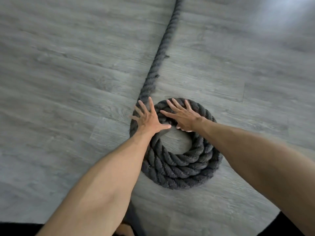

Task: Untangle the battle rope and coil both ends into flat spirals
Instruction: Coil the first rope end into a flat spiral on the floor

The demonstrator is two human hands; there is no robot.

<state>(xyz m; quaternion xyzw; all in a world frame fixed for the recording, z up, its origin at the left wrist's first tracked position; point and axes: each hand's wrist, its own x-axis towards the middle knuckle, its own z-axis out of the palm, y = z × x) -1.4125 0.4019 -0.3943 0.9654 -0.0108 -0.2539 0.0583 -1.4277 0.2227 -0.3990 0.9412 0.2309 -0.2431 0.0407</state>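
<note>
A thick dark grey battle rope lies on the floor, wound into a flat coil (180, 166) of about three turns around a bare patch of floor. From the coil's far left side a straight run of rope (161, 48) leads away to the top of the view. My left hand (147, 117) presses flat with spread fingers on the coil's left side, where the straight run joins it. My right hand (183, 115) lies flat with straight fingers on the far part of the coil. Neither hand grips the rope.
Grey wood-look plank flooring (68, 82) surrounds the coil on all sides. Small frayed tufts (167, 56) stick out of the straight run. Dark clothing shows at the bottom edge (20, 229).
</note>
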